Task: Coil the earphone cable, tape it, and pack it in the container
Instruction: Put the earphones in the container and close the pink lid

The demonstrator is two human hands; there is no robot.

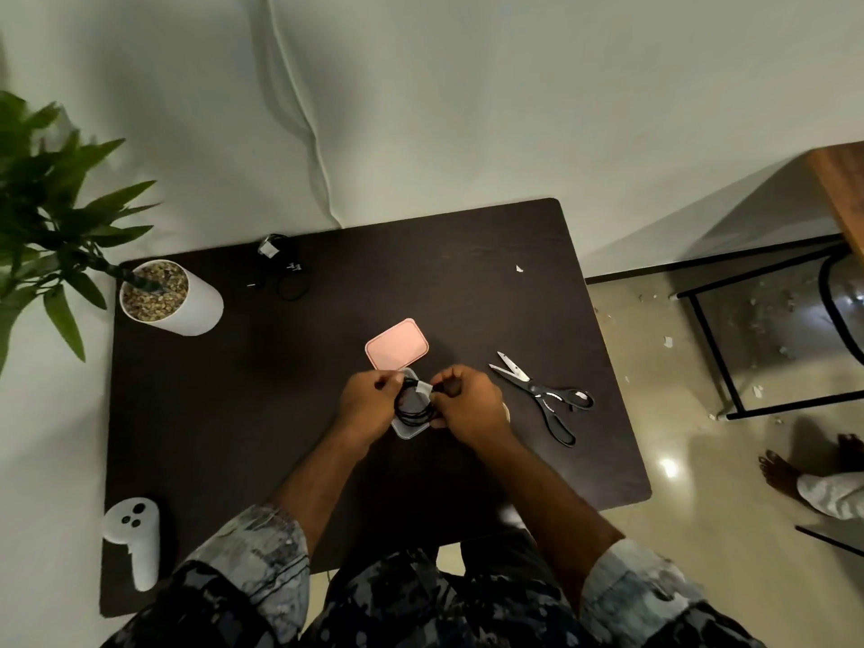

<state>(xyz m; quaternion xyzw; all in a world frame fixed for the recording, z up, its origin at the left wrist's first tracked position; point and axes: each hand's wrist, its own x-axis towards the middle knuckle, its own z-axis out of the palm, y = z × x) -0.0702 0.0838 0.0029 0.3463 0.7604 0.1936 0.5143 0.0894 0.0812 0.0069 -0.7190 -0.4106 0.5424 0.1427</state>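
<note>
A coiled black earphone cable [414, 406] hangs between both hands just above a small clear container [410, 430] at the middle of the dark table [234, 413]. A strip of whitish tape [424, 388] wraps the top of the coil. My left hand [367, 402] pinches the coil's left side. My right hand [467, 399] grips its right side at the tape. The container's pink lid [396, 344] lies flat just behind it.
Black scissors [542, 395] lie open to the right of my hands. A second bundle of black cable [280, 268] sits at the far left, next to a white plant pot [168, 297]. A white controller [135, 540] rests at the near left corner. A paper scrap [519, 268] lies far right.
</note>
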